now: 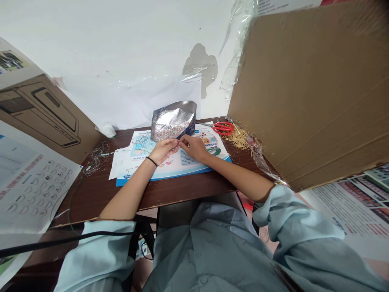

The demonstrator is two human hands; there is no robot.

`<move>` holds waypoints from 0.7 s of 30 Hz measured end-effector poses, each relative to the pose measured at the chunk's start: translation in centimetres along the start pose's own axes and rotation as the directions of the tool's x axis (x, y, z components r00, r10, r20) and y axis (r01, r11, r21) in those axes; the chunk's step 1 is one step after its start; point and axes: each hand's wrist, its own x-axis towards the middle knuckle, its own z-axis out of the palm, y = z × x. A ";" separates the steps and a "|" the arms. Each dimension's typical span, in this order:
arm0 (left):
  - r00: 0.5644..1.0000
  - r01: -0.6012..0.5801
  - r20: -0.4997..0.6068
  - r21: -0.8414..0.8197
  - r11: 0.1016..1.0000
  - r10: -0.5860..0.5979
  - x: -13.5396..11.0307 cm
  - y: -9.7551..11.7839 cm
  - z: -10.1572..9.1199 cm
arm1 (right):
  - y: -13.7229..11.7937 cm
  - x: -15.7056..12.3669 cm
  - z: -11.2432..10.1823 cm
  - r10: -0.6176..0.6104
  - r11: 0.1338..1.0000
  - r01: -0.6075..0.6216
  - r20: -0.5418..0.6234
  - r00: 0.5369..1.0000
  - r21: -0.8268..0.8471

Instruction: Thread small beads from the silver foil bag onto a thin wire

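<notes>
Left hand (162, 150) and right hand (193, 148) pinching beaded wire (101, 154) above a printed leaflet (173, 160).
Fingertips (182, 140) pressed together; foil bead pouch (173, 119) just beyond, red-handled scissors (223, 128) near the bench (100, 190) far edge.

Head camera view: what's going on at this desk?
A person at a wooden desk has both hands together over a printed leaflet. The left hand and right hand pinch something too fine to make out. Just beyond them sits a foil pouch of small beads. Red-handled scissors and a pile of gold pins lie to the right, and a beaded wire lies to the left.
</notes>
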 end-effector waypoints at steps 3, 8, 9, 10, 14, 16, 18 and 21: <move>1.000 0.001 -0.001 0.008 1.000 -0.001 -0.1 0.0 0.1 | 0.0 0.0 -0.1 -0.004 1.000 0.004 0.000 1.000 -0.003; 1.000 0.000 -0.010 0.020 1.000 0.000 0.0 0.0 0.0 | -0.2 -0.1 -0.2 -0.013 0.999 0.014 0.014 1.000 -0.046; 1.000 0.001 -0.009 0.022 1.000 -0.001 0.0 -0.1 0.0 | -0.2 -0.1 -0.2 -0.015 0.999 0.016 0.018 1.000 -0.052; 1.000 0.002 -0.005 0.027 1.000 -0.002 0.0 -0.1 0.0 | -0.2 -0.1 -0.2 -0.015 0.998 0.016 0.021 1.000 -0.058; 1.000 -0.001 0.004 0.070 0.998 0.001 0.0 -0.1 0.0 | -0.2 0.0 -0.2 -0.017 0.997 0.018 0.022 1.000 -0.072; 1.000 -0.015 -0.006 0.087 0.996 0.016 0.0 -0.1 0.0 | -0.2 0.0 -0.2 -0.029 0.995 0.031 0.024 0.999 -0.090; 0.999 -0.039 -0.019 0.108 0.993 0.041 -0.1 -0.2 0.2 | -0.2 0.0 -0.3 -0.039 0.993 0.042 0.027 0.999 -0.106; 0.996 -0.077 -0.030 0.148 0.986 0.082 -0.3 -0.3 0.5 | -0.1 0.0 -0.3 -0.042 0.993 0.044 0.019 0.999 -0.113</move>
